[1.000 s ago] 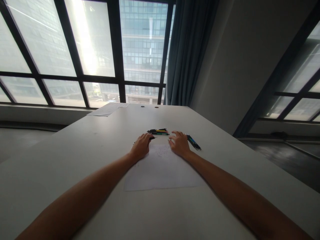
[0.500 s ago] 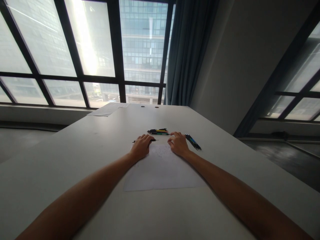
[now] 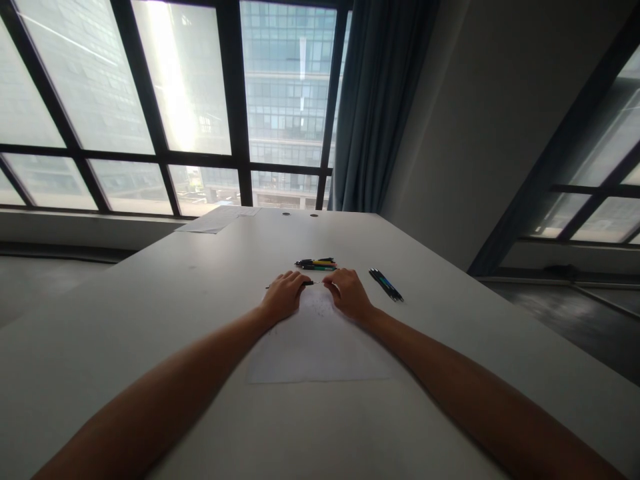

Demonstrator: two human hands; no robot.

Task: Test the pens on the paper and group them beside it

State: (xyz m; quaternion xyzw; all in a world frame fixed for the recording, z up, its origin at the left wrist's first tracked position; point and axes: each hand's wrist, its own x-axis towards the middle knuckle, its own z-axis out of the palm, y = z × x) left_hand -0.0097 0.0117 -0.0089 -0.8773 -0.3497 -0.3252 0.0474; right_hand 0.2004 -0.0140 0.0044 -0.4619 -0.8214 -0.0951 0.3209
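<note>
Smooth white counter (image 3: 310, 427), pleated curtain (image 3: 370, 120) beyond; left hand (image 3: 285, 295) clamped on a slim pen (image 3: 309, 283), right hand (image 3: 351, 293)'s grip I can't tell.

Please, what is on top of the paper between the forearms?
The paper shows faint, unreadable marks. Whatever lies beneath the left hand and right hand is covered.

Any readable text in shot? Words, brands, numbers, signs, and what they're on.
None readable.
Paper: small marks, too blurred to read.
Pen in left hand: no lettering discernible.
Pen pile and right-hand pens: too small.
Far sheets: nothing legible.
</note>
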